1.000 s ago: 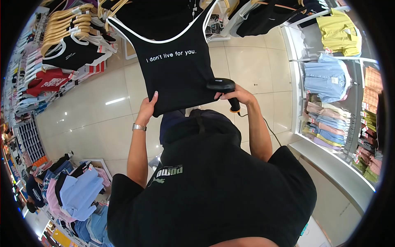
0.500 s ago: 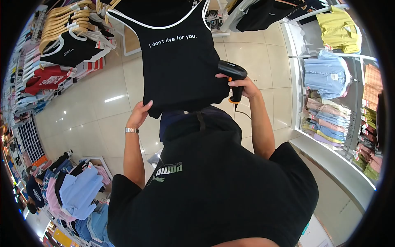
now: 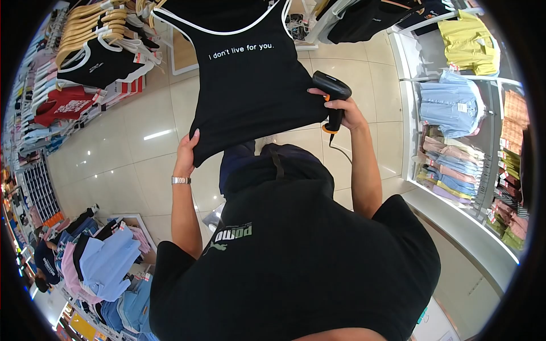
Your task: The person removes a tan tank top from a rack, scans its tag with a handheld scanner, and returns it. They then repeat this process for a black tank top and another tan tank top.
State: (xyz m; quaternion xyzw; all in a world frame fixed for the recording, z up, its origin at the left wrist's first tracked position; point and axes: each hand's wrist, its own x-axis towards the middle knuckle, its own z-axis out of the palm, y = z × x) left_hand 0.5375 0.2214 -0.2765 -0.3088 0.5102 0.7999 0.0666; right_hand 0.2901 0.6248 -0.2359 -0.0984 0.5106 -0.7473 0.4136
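A black tank top (image 3: 250, 85) with white trim and the words "I don't live for you." is spread out in front of me, its top running past the upper frame edge. My left hand (image 3: 186, 152) pinches its lower left corner. At the lower right corner, my right hand (image 3: 347, 111) grips a black and orange barcode scanner (image 3: 333, 85), its head pointing up and left. The thumb and a finger of that hand also touch the hem there. A thin cable hangs from the scanner's handle.
Tops on wooden hangers (image 3: 91, 34) crowd the rack at upper left. Folded jeans and shirts (image 3: 111, 261) lie on a stand at lower left. On the right are wall shelves (image 3: 406, 113) with hanging and folded shirts. Another person (image 3: 46, 261) is at far left.
The tank top's hem is pulled wider and straighter. My left hand has shifted slightly left, and my right hand with the scanner has moved right.
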